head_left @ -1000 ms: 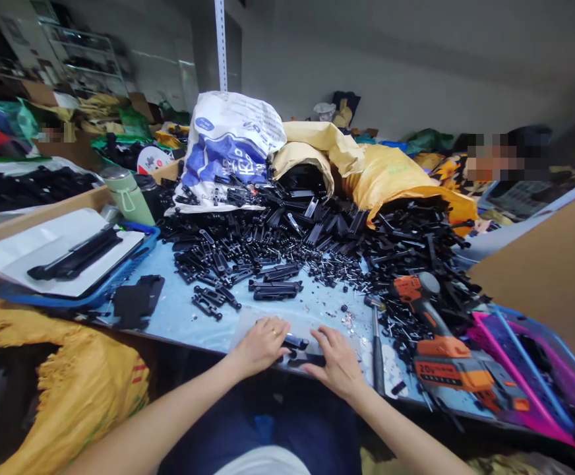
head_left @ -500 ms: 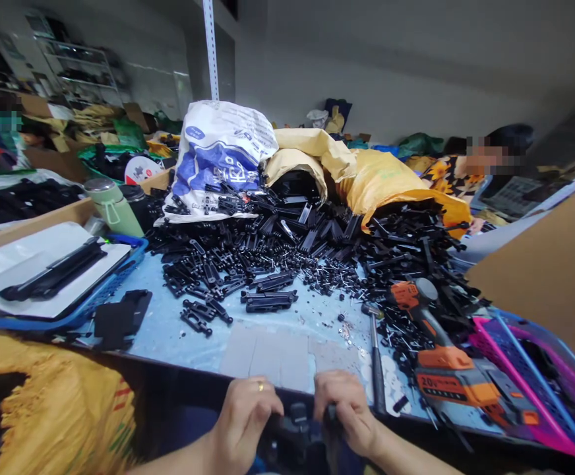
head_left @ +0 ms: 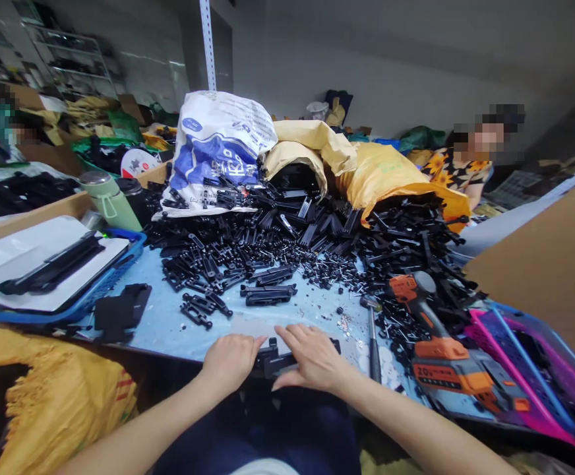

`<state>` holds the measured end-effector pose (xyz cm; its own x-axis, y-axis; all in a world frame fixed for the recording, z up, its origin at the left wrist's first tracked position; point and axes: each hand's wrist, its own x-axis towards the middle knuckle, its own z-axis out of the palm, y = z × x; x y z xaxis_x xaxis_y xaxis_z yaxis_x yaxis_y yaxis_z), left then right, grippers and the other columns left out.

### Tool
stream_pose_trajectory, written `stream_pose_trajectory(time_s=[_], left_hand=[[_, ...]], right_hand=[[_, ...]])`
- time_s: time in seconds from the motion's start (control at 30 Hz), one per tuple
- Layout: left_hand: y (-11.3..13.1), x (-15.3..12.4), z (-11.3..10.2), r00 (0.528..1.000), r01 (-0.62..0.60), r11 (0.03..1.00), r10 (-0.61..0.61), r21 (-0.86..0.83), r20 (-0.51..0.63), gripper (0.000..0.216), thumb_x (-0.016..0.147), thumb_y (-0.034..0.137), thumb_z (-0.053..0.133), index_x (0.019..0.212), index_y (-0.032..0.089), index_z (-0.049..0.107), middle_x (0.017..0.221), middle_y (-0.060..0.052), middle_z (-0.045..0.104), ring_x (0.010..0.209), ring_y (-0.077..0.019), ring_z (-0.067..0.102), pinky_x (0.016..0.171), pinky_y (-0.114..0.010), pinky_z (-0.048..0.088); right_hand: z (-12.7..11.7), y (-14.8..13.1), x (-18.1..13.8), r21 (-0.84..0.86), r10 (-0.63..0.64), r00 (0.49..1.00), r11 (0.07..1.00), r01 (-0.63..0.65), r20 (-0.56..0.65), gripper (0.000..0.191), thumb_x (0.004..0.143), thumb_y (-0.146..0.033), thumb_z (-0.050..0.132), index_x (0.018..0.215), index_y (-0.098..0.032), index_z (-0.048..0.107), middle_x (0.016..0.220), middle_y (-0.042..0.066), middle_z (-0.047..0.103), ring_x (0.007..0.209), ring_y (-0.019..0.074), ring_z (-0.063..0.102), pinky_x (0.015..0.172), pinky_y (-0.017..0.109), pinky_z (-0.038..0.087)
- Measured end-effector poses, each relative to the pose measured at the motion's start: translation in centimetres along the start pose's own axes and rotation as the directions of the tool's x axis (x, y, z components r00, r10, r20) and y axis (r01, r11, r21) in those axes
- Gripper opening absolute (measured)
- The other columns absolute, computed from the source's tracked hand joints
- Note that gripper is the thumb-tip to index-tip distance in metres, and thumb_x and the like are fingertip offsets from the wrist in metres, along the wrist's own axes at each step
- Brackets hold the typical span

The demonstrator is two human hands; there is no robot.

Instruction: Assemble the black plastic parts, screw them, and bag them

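At the front edge of the table, both hands are on a black plastic assembly (head_left: 270, 356) of bar-like parts. My left hand (head_left: 232, 361) is closed at its left end, with the fingertips hidden. My right hand (head_left: 312, 356) grips it from above, fingers laid across the top and thumb low on the near side. The part's right end shows past my right fingers. Beneath lies a grey pad (head_left: 248, 325) on the blue tabletop. Two similar folded black assemblies (head_left: 268, 294) lie just beyond, beside some loose black links (head_left: 198, 310).
A hammer (head_left: 374, 346) and an orange cordless drill (head_left: 446, 359) lie to the right, near a pink basket (head_left: 519, 389). Heaped black parts and screws (head_left: 317, 260) spill from sacks (head_left: 386, 168) behind. Left stand a blue basket (head_left: 119, 264) and green bottle (head_left: 107, 198). Another person (head_left: 460, 171) sits beyond.
Both hands have come up and forward with the black assembly, from below the table edge onto the grey pad. My right hand has spread across its top.
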<state>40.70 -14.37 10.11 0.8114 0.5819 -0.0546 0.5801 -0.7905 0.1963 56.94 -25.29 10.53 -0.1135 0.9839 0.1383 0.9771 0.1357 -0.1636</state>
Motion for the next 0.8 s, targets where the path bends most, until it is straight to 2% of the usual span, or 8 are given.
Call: stream_pose_trajectory(time_s=[0.2, 0.33, 0.47, 0.53, 0.6, 0.7, 0.73, 0.8], left_hand=[[0.5, 0.3, 0.2, 0.998, -0.041, 0.997, 0.044, -0.062, 0.037, 0.052, 0.091, 0.037, 0.020, 0.077, 0.015, 0.066, 0.073, -0.010, 0.067, 0.073, -0.0216, 0.063, 0.065, -0.030, 0.043], [-0.3, 0.4, 0.5, 0.999, -0.029, 0.996, 0.027, -0.090, -0.019, 0.053, 0.091, 0.039, 0.019, 0.073, 0.017, 0.064, 0.073, -0.008, 0.066, 0.073, -0.0205, 0.061, 0.065, -0.029, 0.041], [-1.4, -0.1, -0.2, 0.973, -0.224, 0.971, 0.217, -0.087, -0.083, 0.053, 0.090, 0.042, 0.018, 0.070, 0.017, 0.060, 0.068, -0.008, 0.062, 0.070, -0.0194, 0.057, 0.062, -0.030, 0.040], [-1.3, -1.0, -0.5, 0.925, -0.378, 0.902, 0.358, -0.207, -0.128, 0.058, 0.089, 0.045, 0.011, 0.065, 0.018, 0.056, 0.061, -0.007, 0.058, 0.062, -0.0172, 0.054, 0.059, -0.029, 0.039], [-0.3, -2.3, -0.6, 0.868, -0.496, 0.767, 0.443, -0.408, -0.225, 0.065, 0.088, 0.047, 0.002, 0.062, 0.019, 0.053, 0.055, -0.006, 0.054, 0.056, -0.0149, 0.050, 0.056, -0.028, 0.039], [2.2, -4.4, 0.2, 0.852, -0.524, 0.593, 0.365, -0.612, -0.376, 0.071, 0.085, 0.050, -0.006, 0.060, 0.020, 0.052, 0.051, -0.005, 0.050, 0.053, -0.0143, 0.049, 0.056, -0.030, 0.041], [3.0, -4.9, 0.7, 0.858, -0.508, 0.580, 0.284, -0.636, -0.427, 0.072, 0.085, 0.051, -0.007, 0.059, 0.020, 0.052, 0.051, -0.005, 0.050, 0.053, -0.0148, 0.050, 0.057, -0.031, 0.042], [3.9, -5.2, 1.9, 0.824, -0.512, 0.596, 0.136, -0.619, -0.550, 0.071, 0.085, 0.052, -0.006, 0.064, 0.021, 0.055, 0.056, -0.006, 0.054, 0.058, -0.0159, 0.053, 0.058, -0.032, 0.045]], right_hand=[[-0.3, -0.6, 1.6, -0.013, -0.185, 0.979, 0.982, 0.187, 0.084, 0.044, 0.076, -0.053, 0.051, 0.094, -0.013, 0.052, 0.087, 0.009, 0.056, 0.080, 0.0220, 0.049, 0.073, 0.034, 0.035], [-0.8, 0.8, 0.9, 0.002, -0.197, 0.979, 0.980, 0.197, 0.056, 0.055, 0.074, -0.066, 0.043, 0.093, -0.016, 0.054, 0.083, 0.007, 0.058, 0.076, 0.0200, 0.051, 0.069, 0.031, 0.036], [-2.0, 2.7, -1.5, 0.030, -0.106, 0.993, 0.994, 0.105, 0.047, 0.062, 0.077, -0.071, 0.021, 0.063, -0.020, 0.052, 0.057, 0.004, 0.053, 0.054, 0.0169, 0.047, 0.052, 0.030, 0.033], [-2.6, 2.3, -2.7, 0.185, -0.161, 0.987, 0.970, 0.159, -0.005, 0.064, 0.081, -0.066, 0.007, 0.056, -0.022, 0.047, 0.051, 0.004, 0.049, 0.049, 0.0170, 0.046, 0.050, 0.031, 0.033], [-2.5, 0.4, -3.4, 0.452, -0.173, 0.980, 0.870, 0.197, -0.094, 0.063, 0.083, -0.061, -0.002, 0.053, -0.025, 0.041, 0.046, 0.003, 0.045, 0.047, 0.0178, 0.045, 0.051, 0.033, 0.036], [-0.4, -4.1, -3.0, 0.768, 0.083, 0.959, 0.619, 0.165, -0.272, 0.056, 0.081, -0.059, -0.002, 0.055, -0.026, 0.036, 0.044, 0.002, 0.041, 0.044, 0.0188, 0.045, 0.049, 0.034, 0.040], [0.7, -5.4, -2.4, 0.808, 0.218, 0.916, 0.566, 0.163, -0.338, 0.055, 0.079, -0.061, -0.001, 0.058, -0.025, 0.037, 0.048, 0.003, 0.044, 0.047, 0.0195, 0.048, 0.050, 0.034, 0.042], [3.1, -6.9, -0.5, 0.810, 0.437, 0.769, 0.560, 0.174, -0.467, 0.059, 0.078, -0.063, -0.003, 0.069, -0.024, 0.041, 0.066, 0.008, 0.051, 0.061, 0.0213, 0.053, 0.056, 0.036, 0.046]])
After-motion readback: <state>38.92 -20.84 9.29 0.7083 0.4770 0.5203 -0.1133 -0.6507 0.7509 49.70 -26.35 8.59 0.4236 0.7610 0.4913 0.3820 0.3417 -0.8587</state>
